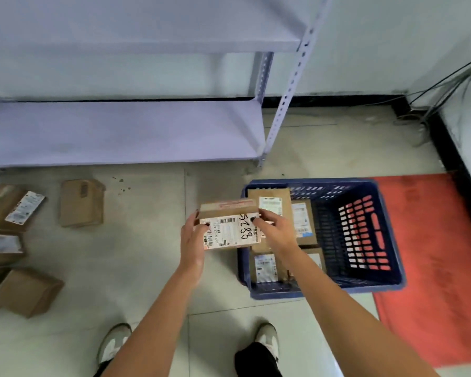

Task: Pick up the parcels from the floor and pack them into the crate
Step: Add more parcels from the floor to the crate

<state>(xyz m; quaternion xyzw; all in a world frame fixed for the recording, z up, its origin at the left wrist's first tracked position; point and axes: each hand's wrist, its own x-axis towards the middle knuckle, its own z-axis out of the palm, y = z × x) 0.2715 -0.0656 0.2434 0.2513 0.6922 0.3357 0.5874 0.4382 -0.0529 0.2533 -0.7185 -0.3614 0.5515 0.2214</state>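
I hold a small cardboard parcel (229,225) with a white shipping label and handwritten digits in the air, just left of the blue crate's (392,281) left wall. My left hand (193,240) grips its left end and my right hand (276,231) grips its right end, partly over the crate. Several labelled parcels (301,221) lie packed in the crate's left half; its right half shows bare lattice. On the floor at the left lie more parcels: one plain box (82,202), one labelled (14,208), another brown box (25,292).
A pale metal shelf unit (120,131) stands behind, its post (280,110) near the crate's back left. A red mat (433,268) lies under and right of the crate. Cables (433,104) run down the right wall corner. My two shoes (267,341) stand below.
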